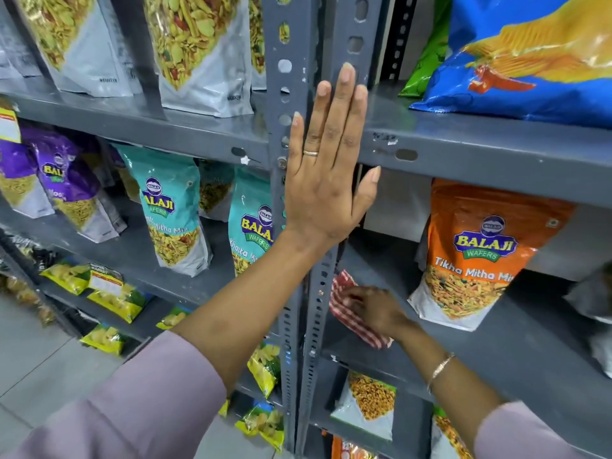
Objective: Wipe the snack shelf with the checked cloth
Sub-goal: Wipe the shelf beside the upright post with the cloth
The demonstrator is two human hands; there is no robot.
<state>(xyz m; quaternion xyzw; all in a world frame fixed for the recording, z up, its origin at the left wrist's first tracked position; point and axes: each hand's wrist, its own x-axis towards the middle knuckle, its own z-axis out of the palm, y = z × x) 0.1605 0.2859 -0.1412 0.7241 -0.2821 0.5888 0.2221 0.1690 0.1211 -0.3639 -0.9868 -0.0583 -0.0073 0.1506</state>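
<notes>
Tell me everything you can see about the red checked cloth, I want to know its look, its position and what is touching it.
The checked cloth is red and white in a small check, soft woven fabric by its look. It lies crumpled and partly folded on the grey shelf, near the upright post, left of the orange snack bag. The right hand presses on it from above, fingers spread over its middle, hiding part of it. One corner points up toward the post; another shows below the wrist.

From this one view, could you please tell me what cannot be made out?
- Right hand: blurred, so its grip on the cloth is unclear.
- Cloth: partly under that hand.
- Post: partly behind the left hand.
- Blue bag: cut off by the frame edge.
</notes>
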